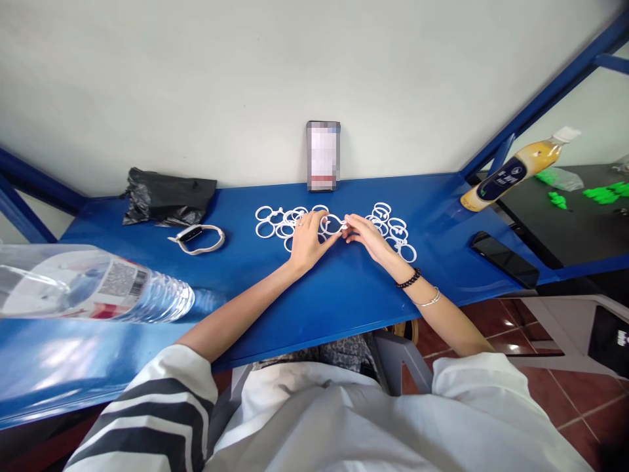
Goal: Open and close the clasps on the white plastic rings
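Several white plastic rings (275, 223) lie scattered on the blue table (339, 295), in a left group and a right group (396, 233). My left hand (307, 239) and my right hand (366, 236) meet between the groups. Both pinch one white ring (331, 225) between their fingertips, the left at its left side, the right at its right end. My right wrist wears a dark bead bracelet (409, 278) and a thin metal bangle (430, 299).
A phone (323, 155) leans upright against the wall behind the rings. A white smartwatch (199, 237) and a black plastic bag (164, 196) lie at left. A clear water bottle (93, 285) lies near left. A yellow drink bottle (515, 167) and a dark phone (504, 257) are at right.
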`<state>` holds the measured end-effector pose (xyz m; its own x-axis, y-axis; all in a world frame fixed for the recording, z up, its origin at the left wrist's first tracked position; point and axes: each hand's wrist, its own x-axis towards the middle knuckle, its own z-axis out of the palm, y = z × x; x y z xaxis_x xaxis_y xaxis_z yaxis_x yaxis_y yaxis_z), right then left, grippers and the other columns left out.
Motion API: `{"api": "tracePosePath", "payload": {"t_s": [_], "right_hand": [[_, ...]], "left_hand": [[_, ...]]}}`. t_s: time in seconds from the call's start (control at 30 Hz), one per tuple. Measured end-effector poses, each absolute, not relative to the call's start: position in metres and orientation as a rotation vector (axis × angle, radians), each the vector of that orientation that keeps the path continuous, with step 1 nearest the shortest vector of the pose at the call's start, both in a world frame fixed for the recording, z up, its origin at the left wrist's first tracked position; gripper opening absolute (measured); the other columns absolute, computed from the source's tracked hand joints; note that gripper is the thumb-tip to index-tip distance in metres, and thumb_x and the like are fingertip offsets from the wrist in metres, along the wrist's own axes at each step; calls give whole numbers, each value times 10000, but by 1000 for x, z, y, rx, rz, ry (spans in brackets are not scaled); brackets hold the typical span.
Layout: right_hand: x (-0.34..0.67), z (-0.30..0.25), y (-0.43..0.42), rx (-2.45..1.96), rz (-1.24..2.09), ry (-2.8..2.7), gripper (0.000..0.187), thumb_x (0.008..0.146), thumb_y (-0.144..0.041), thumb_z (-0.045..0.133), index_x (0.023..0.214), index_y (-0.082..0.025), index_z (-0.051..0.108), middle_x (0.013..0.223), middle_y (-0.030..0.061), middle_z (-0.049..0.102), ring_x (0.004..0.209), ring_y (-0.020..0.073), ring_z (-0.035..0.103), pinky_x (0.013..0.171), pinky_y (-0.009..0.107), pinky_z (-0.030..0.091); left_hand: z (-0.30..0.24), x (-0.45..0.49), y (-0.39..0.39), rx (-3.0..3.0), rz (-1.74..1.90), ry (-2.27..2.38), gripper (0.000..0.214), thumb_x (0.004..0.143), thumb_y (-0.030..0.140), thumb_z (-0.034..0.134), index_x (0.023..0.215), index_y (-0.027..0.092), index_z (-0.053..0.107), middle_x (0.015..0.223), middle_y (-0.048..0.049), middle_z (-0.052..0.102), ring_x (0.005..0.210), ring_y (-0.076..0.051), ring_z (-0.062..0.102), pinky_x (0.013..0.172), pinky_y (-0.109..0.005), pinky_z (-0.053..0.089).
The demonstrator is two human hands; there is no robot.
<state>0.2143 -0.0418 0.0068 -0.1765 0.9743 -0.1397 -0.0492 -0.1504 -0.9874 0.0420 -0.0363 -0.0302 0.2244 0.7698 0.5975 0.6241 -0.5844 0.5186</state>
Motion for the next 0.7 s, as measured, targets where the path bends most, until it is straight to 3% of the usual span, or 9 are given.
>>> {"api": "tracePosePath", "payload": {"t_s": [0.17, 0.37, 0.7], "right_hand": [[214, 9, -43, -1205, 1447, -1315, 376, 765, -534, 689, 662, -201, 548, 653, -26, 583, 651, 107, 545, 618, 244, 420], [216, 4, -40, -1200, 1461, -1285, 309, 727, -481, 743, 740, -192, 634, 675, -16, 615, 660, 114, 563, 644, 266, 446], [218, -3, -38, -1070, 1189, -1390, 291, 773, -481, 741, 876, -219, 668, 827, 8, 666, 810, 156, 628, 826, 318, 520]], "left_hand": [[-32, 42, -37, 2284, 1261, 1382, 379, 870, 387, 670, 1156, 195, 513, 1037, -78, 666, 948, -226, 653, 832, -356, 503], [-35, 43, -37, 2267, 1210, 1333, 323, 882, 337, 647, 1143, 199, 515, 1072, -73, 678, 790, -173, 664, 708, -303, 516], [-26, 42, -41, 2264, 1199, 1255, 367, 922, 411, 545, 1197, 169, 522, 1135, -121, 665, 1043, -244, 638, 915, -387, 493]]}}
